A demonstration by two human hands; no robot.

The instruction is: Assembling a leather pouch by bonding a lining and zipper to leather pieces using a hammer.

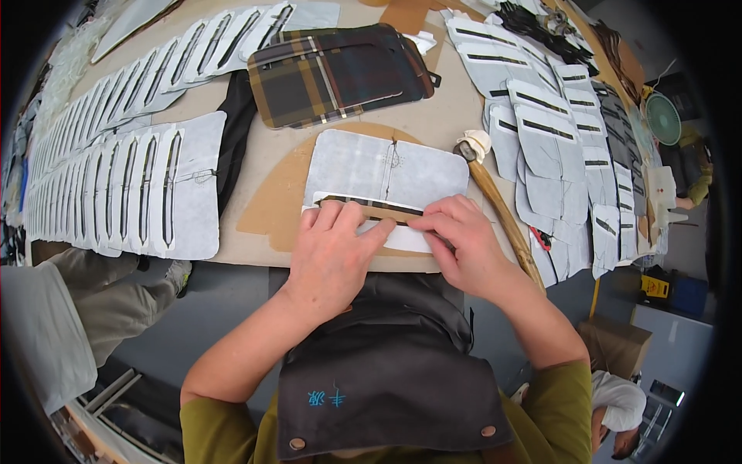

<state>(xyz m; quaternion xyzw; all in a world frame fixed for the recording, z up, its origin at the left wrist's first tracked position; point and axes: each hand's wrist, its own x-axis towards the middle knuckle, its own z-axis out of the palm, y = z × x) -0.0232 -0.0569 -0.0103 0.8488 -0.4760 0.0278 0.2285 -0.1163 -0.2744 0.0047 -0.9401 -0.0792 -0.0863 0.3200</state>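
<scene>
A white-backed fabric panel (355, 162) lies in front of me on a tan board (270, 209). Along its near side runs a long slot with a dark plaid strip (386, 206) showing in it. My left hand (332, 246) grips the panel at the left of the slot, fingers bent over it and thumb stretched along the strip. At the slot's right end my right hand (457, 241) pinches the edge between thumb and fingers. What lies under the fingertips is hidden. To the right rests a hammer (498, 205) with a wooden handle, its head beside a crumpled white bundle (477, 143).
Overlapping rows of slotted white panels (124, 185) cover the table's left; more slotted panels (541, 116) lie at right. Plaid pieces (340, 73) are stacked beyond my work. A person's legs (116, 301) show at left, another person (618, 406) at lower right, and a green fan (663, 118) at far right.
</scene>
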